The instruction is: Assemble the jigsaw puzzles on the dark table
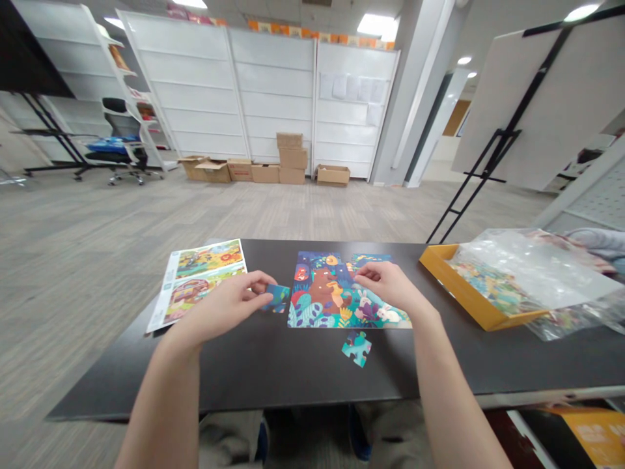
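A colourful jigsaw [322, 293] with a bear and rabbits lies on the dark table [273, 371], with a gap near its upper middle. My left hand [234, 299] pinches a blue-green puzzle piece [277, 298] just left of the jigsaw. Over the jigsaw's right part hovers my right hand [390, 283], its fingers drawn together near the gap; whether they hold something is too small to tell. A loose teal piece [357, 348] rests below the jigsaw, between my forearms.
Printed picture sheets [168, 293] lie at the table's left. On the right stands a yellow box [473, 306] holding puzzle pieces, with clear plastic bags [527, 267] over and beside it. Beyond the table are cardboard boxes [293, 158] and a whiteboard stand [481, 172].
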Demonstrator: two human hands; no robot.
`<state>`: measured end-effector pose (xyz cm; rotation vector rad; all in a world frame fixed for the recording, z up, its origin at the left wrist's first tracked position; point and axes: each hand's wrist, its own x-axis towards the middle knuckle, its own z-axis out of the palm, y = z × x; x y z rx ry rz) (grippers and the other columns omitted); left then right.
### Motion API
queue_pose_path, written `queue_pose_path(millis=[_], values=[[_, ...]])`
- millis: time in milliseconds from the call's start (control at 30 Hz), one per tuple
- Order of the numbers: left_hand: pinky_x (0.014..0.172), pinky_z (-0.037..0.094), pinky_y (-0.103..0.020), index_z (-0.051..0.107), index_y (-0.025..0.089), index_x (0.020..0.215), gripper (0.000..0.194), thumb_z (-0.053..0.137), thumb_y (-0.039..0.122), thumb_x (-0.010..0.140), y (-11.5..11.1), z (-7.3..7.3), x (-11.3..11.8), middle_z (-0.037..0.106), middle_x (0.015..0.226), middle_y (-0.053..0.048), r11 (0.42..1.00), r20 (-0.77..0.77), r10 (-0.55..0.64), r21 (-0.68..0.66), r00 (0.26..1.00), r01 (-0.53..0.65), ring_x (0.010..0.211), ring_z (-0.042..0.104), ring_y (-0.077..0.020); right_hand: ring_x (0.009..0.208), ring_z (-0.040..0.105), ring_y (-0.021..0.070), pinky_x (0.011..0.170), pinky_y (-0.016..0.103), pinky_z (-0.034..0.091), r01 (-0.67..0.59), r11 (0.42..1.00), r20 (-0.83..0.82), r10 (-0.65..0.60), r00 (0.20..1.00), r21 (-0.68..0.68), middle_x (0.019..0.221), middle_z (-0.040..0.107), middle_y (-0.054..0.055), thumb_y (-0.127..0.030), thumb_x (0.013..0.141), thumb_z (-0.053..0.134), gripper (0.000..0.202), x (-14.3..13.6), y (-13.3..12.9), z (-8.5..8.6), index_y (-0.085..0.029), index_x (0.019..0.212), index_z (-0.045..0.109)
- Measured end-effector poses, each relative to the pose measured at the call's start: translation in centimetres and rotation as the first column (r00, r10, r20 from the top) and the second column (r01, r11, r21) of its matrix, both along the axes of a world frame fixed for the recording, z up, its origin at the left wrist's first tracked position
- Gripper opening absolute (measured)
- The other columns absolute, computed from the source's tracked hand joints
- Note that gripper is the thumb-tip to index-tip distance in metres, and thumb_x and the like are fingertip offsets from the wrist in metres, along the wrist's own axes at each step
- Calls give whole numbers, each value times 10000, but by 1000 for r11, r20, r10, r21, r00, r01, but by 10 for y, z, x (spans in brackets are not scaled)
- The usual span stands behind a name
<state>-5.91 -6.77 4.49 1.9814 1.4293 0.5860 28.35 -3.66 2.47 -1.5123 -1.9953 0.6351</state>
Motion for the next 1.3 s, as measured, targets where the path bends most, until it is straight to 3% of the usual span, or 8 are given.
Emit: queue_pose_path(millis=[133, 300, 700, 867, 967, 1133, 1233, 1300], values=[[723, 580, -309, 637, 208, 1182, 445, 670, 455, 813, 3, -3, 25, 720, 1019, -53, 996, 298, -3, -88, 954, 31, 808, 721, -191, 726, 671, 161, 690, 280, 519, -242, 966, -194, 220, 956, -95, 794, 740, 36, -329, 848, 652, 161, -26, -4, 3, -184, 856, 721], [738, 595, -344, 658, 160, 1044, 384, 700, 453, 798, 10, -7, 55, 757, 897, -68, 992, 462, 19, -121, 887, 42, 775, 727, -204, 748, 681, 160, 695, 281, 536, -391, 910, -387, 315, 867, -135, 828, 741, 20, -385, 810, 731, 191, -46, -9, 8, -202, 860, 701], [655, 584, -301, 606, 186, 960, 245, 698, 342, 796, 18, -20, 82, 757, 737, -27, 996, 466, 28, -89, 884, 15, 757, 764, -227, 732, 681, 154, 668, 281, 539, -287, 946, -477, 186, 859, -149, 814, 729, 26, -332, 800, 702, 191, -29, 2, -3, -179, 914, 704], [635, 602, -309, 623, 174, 943, 242, 705, 330, 777, 22, -28, 91, 744, 910, -57, 996, 477, 45, -83, 878, -6, 709, 758, -206, 728, 662, 147, 672, 277, 530, -280, 951, -456, 192, 869, -132, 829, 720, 27, -345, 823, 683, 200, -28, 1, -3, -179, 932, 702], [624, 604, -310, 609, 177, 912, 240, 711, 341, 769, 24, -34, 97, 729, 891, -47, 996, 486, 39, -86, 873, 4, 690, 751, -201, 724, 658, 152, 674, 280, 532, -278, 950, -434, 193, 880, -141, 786, 702, 16, -353, 781, 739, 233, -26, 2, -4, -177, 927, 698], [731, 602, -335, 624, 195, 914, 141, 667, 295, 824, 27, -43, 100, 746, 852, -45, 999, 358, -37, 11, 933, 35, 777, 743, -210, 752, 655, 151, 724, 293, 531, -210, 977, -321, 193, 927, -19, 813, 722, 29, -331, 801, 709, 186, -18, 17, -9, -173, 899, 711], [853, 575, -383, 654, 218, 954, 101, 604, 272, 885, 27, -48, 97, 747, 997, -66, 987, 56, 0, 163, 998, -10, 937, 714, -239, 696, 646, 148, 694, 293, 531, -168, 986, -249, 164, 955, 2, 754, 717, 21, -305, 797, 695, 157, -7, 40, -5, -170, 874, 714], [905, 545, -413, 666, 217, 1001, 135, 591, 255, 895, 26, -49, 95, 715, 1111, -91, 968, -181, 46, 250, 983, 1, 1061, 664, -276, 675, 656, 147, 688, 286, 536, -133, 990, -238, 119, 964, -45, 737, 722, 24, -279, 780, 702, 139, 2, 61, -1, -160, 850, 709]])
